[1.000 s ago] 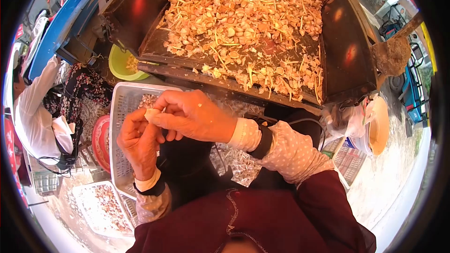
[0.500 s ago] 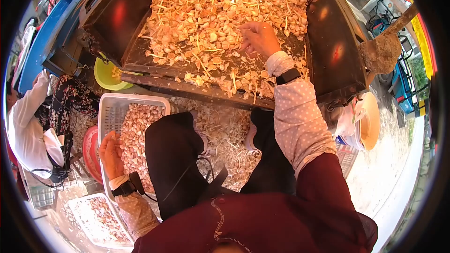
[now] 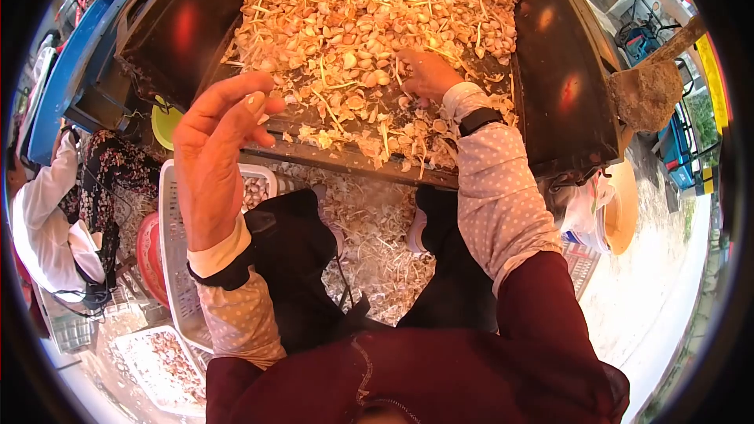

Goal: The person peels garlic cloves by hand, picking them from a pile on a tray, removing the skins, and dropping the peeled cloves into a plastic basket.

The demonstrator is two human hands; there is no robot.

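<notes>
My left hand is raised near the front left edge of a dark metal tray, above the white crate. Its fingers are half curled and apart, and I see nothing held in them. My right hand is down at the front of a heap of garlic cloves mixed with papery skins and dry stems. Its fingers are bent in around garlic at the heap's edge; a reddish clove shows by the fingertips, partly hidden. Garlic cloves also lie in the crate, mostly covered by my left hand and forearm.
A person in a white top sits at the left. A red basin, a green bowl and another white tray of garlic are on that side. Skins litter the ground between my legs. At the right stands an orange-tan container.
My left hand has risen from the garlic crate, forward to the tray's front left edge. My right hand stays at the heap, slightly lower and further left, its fingers now more bent.
</notes>
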